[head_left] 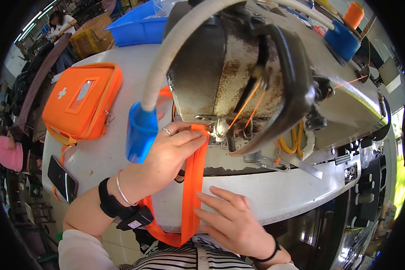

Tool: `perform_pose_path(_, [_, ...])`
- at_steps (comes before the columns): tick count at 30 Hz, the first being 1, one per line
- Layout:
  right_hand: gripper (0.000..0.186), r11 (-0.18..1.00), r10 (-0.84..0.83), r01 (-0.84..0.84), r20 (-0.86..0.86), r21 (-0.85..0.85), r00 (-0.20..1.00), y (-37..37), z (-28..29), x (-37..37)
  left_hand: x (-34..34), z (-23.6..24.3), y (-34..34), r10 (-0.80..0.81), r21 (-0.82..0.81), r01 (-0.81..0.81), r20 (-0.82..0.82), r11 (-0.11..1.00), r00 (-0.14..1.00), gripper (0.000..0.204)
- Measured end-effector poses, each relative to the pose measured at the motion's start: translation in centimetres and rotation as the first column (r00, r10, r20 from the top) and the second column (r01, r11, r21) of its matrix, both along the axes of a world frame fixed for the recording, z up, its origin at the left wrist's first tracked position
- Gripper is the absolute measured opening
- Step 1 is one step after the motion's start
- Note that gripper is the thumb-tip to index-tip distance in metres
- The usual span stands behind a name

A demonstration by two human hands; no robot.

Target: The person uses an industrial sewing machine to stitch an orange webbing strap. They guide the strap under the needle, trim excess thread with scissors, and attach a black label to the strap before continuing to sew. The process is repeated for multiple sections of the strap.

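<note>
An orange zipper strip (191, 193) runs from the presser foot of a sewing machine (202, 63) down over the table's front edge and loops back up on the left. Close to the needle, my left hand (166, 146) has its fingers pressed together on the strip's upper end. Some of those fingertips are hidden by the strip and the machine head. My right hand (236, 220) lies lower down with fingers stretched and apart, their tips at the strip's right edge. Orange thread (247, 105) passes down the machine head to the needle area.
An orange case (83, 101) with a white cross lies left on the table, and a dark phone (62, 179) sits below it. A blue nozzle (141, 132) on a grey hose hangs beside my left hand. Scissors with yellow handles (294, 140) and a metal ruler (303, 166) lie right.
</note>
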State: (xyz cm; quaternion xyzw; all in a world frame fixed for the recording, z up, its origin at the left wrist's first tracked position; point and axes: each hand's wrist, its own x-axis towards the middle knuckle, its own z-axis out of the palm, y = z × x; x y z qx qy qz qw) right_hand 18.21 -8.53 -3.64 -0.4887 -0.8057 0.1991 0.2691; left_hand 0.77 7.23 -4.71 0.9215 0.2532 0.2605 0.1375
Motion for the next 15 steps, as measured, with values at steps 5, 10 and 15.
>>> perform_pose_path(5, [0.027,0.803,-0.471,0.483,-0.127,0.348,0.873,-2.6,5.0,11.1,-0.5,0.1,-0.3,0.106,0.031,-0.107,0.024,0.994,0.994,0.029])
perform_pose_path(10, [0.033,0.197,-0.885,0.731,-0.201,0.654,0.419,-1.8,13.2,35.4,-0.3,-1.1,0.0,0.089,0.040,-0.091,0.055,0.995,0.995,0.028])
perform_pose_path(15, [0.043,0.357,-0.901,0.733,0.008,0.579,0.433,1.4,13.4,62.4,-0.3,-2.6,1.2,-0.036,-0.060,0.046,0.149,0.997,0.988,0.023])
